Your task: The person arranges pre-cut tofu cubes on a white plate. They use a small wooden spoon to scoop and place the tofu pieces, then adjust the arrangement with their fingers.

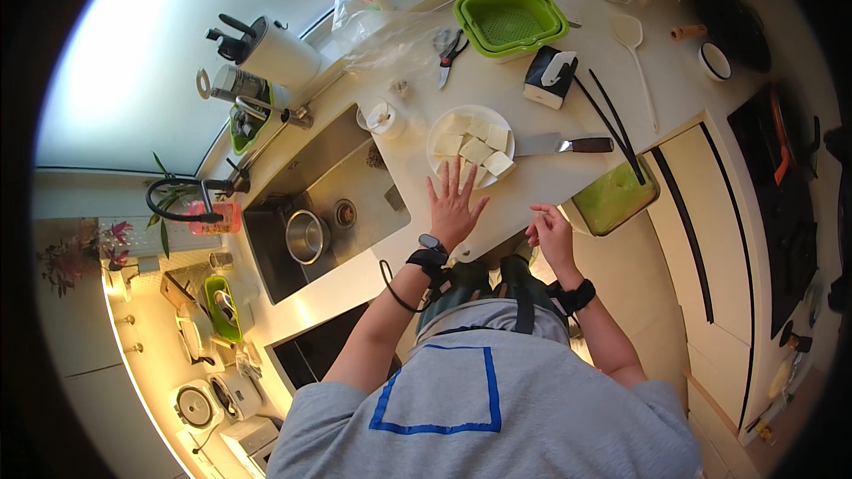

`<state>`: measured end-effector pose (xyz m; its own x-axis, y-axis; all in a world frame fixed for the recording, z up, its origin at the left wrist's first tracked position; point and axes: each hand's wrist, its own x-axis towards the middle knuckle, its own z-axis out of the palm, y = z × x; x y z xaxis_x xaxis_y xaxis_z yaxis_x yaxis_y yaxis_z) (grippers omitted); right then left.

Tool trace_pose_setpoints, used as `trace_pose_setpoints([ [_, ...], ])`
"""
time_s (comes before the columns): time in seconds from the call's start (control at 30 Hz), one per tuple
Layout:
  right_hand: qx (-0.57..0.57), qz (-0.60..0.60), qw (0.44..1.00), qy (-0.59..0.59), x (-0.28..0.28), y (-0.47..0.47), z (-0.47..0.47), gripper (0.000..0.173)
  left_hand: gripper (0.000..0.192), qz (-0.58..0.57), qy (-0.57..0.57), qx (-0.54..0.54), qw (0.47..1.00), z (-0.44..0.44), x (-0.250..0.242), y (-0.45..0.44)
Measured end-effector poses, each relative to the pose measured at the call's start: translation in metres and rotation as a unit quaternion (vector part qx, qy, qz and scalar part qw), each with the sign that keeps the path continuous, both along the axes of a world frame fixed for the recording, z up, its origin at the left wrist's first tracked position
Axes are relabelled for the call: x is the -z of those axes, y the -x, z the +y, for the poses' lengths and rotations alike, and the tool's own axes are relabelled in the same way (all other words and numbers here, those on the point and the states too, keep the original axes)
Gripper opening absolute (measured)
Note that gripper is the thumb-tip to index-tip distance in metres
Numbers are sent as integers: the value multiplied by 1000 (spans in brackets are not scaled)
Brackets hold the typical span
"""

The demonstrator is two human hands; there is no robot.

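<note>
My left hand (454, 208) is held palm down with fingers spread, its fingertips over the near rim of a white plate (436, 130). Whether it touches the plate I cannot tell. Several white blocks that look like tofu (476, 150) lie on the plate. My right hand (554, 234) hangs in the air by the counter's front edge, fingers loosely bent and nothing in it. Right of the plate lies a broad-bladed kitchen knife (591, 145), its dark handle pointing right. A green-topped container (616, 198) sits at the counter edge, beyond my right hand.
A sink (363, 213) with a metal bowl (307, 237) is on the left. Behind the plate are a glass jar (385, 120), scissors (452, 56), green baskets (512, 16) and a black-and-white packet (550, 77). Long black sticks (609, 116) and a white spatula (632, 46) lie right.
</note>
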<state>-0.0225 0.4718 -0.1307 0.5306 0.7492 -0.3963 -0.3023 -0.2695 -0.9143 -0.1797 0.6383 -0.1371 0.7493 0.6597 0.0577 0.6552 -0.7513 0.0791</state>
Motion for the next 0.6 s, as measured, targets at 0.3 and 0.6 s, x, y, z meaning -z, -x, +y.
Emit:
trace_pose_setpoints([
  [0.3, 15, 3, 1000, 0, -1, 16, -3, 20, 41, -98, 46, 4, 994, -16, -18, 38],
  [0.6, 31, 143, 987, 73, 15, 3, 42, 30, 8, -186, 127, -169, 959, 10, -54, 174],
])
